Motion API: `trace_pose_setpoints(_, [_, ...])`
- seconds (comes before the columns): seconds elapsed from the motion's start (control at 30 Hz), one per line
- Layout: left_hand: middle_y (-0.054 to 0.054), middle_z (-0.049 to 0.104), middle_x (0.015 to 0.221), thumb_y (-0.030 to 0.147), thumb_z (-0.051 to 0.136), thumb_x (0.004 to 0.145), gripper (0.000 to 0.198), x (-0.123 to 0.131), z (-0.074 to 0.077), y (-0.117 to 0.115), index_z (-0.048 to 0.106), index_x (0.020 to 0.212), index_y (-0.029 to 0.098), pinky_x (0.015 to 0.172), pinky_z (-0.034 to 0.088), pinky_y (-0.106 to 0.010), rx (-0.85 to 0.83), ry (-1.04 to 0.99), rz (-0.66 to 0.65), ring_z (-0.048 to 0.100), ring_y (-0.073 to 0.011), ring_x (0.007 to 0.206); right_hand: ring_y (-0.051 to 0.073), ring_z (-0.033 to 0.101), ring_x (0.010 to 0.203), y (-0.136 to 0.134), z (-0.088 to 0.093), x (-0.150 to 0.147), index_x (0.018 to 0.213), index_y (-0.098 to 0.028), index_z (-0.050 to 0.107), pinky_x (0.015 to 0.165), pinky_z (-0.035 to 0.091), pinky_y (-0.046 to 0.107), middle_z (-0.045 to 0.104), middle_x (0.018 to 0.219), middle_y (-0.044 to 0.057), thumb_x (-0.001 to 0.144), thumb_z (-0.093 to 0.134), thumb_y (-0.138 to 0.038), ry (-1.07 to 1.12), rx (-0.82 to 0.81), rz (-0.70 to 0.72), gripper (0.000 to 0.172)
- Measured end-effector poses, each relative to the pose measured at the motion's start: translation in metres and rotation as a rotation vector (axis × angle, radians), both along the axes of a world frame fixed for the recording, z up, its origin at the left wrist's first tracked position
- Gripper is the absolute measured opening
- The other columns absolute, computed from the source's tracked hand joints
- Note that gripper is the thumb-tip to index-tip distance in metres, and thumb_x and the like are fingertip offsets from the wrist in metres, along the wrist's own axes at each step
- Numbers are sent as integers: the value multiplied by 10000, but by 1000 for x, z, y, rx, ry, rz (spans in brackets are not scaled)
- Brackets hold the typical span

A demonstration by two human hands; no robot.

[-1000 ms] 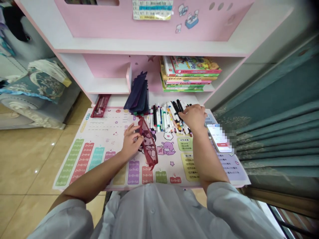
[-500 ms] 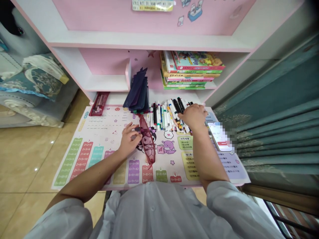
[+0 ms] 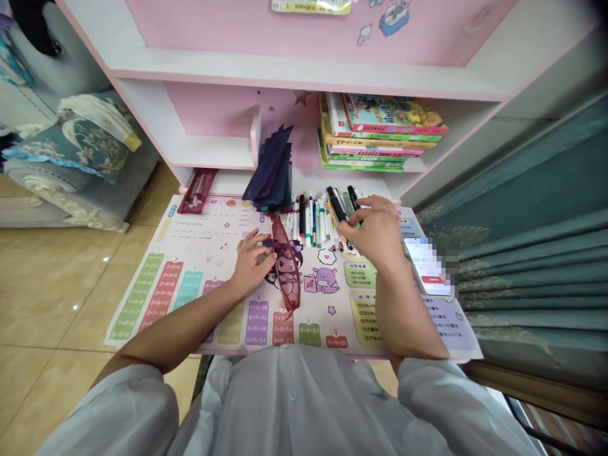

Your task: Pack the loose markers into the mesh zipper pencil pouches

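Observation:
A dark red mesh zip pouch (image 3: 288, 278) lies lengthwise on the printed desk mat. My left hand (image 3: 255, 259) is at its left side, thumb and fingertips pinching the edge. Behind the pouch, many markers and pens (image 3: 316, 221) lie side by side in a loose row. Over the right end of that row is my right hand (image 3: 375, 228), its thumb and forefinger closed at the lower end of a tilted black marker (image 3: 336, 204). Part of the row is hidden beneath this hand.
Dark blue mesh pouches (image 3: 272, 171) are piled behind the red one. Another red pouch (image 3: 198, 191) with things inside lies at the back left. Books (image 3: 380, 136) are stacked on the shelf. A phone (image 3: 427, 269) lies at the right, near the curtain (image 3: 522, 253).
My right hand has closed on a black marker and raised it slightly from the row. My left hand stays at the pouch. The whole view has shifted a little.

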State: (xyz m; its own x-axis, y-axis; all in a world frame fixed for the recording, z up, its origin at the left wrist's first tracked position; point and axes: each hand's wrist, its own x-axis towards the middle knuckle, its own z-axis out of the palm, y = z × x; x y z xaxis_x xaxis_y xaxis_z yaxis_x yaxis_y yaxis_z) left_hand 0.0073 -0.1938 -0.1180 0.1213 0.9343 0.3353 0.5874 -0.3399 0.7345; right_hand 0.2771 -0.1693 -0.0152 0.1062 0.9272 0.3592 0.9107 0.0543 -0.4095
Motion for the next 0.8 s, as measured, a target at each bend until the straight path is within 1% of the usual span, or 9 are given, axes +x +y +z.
trace_pose_setpoints(0.07, [-54,702,1226,313,646,827,224,0,0,0,653,619,232,1158,314,-632,2,-3,1,472,-327,1369,395,477,1284,-18,3,-16,519,-224,601,1011,395,651,667,1204,90,684,653,-265,34,24,160,178])
trace_pose_setpoints(0.1, [-54,703,1224,314,645,826,223,0,1,0,657,619,233,1159,308,-634,3,-2,0,472,-329,1369,397,470,1297,-28,3,-25,495,-226,577,1015,397,651,671,1200,85,667,673,-257,44,28,224,199])
trace_pose_setpoints(0.17, [-54,701,1230,316,638,826,216,0,1,0,667,627,236,1162,301,-634,0,5,-5,466,-330,1374,403,443,1340,-43,4,-43,474,-218,554,1031,390,643,671,1221,99,661,690,-231,19,-19,343,231])
trace_pose_setpoints(0.23, [-51,696,1240,319,628,826,208,0,1,0,677,642,235,1163,297,-633,-11,15,-10,456,-330,1383,410,429,1359,-54,3,-58,485,-209,566,1052,365,647,668,1254,123,657,705,-214,-27,-85,407,221])
trace_pose_setpoints(0.4, [-47,696,1236,290,611,820,189,-1,2,-1,676,653,230,1156,300,-634,-10,37,-2,452,-333,1385,429,377,1391,-62,-5,-78,568,-198,651,1057,306,716,619,1355,158,705,692,-259,-153,-279,441,155])
trace_pose_setpoints(0.5, [-47,697,1228,285,603,826,189,-1,2,-1,668,658,228,1155,310,-623,3,54,-2,464,-323,1376,431,353,1407,-61,-13,-86,693,-186,730,1074,292,722,598,1379,177,743,661,-290,-216,-355,451,134])
trace_pose_setpoints(0.67, [-38,701,1224,276,611,821,192,-1,2,-1,660,641,229,1158,321,-601,10,55,6,463,-312,1378,421,326,1429,-61,-28,-98,933,-173,777,1112,258,718,557,1427,189,796,620,-294,-274,-380,445,241])
trace_pose_setpoints(0.8, [-28,703,1219,259,619,803,184,0,3,-1,650,624,231,1172,312,-589,-14,45,16,469,-300,1375,421,244,1477,-56,-37,-102,1099,-137,749,1137,233,712,520,1453,215,859,576,-329,-332,-495,451,353])
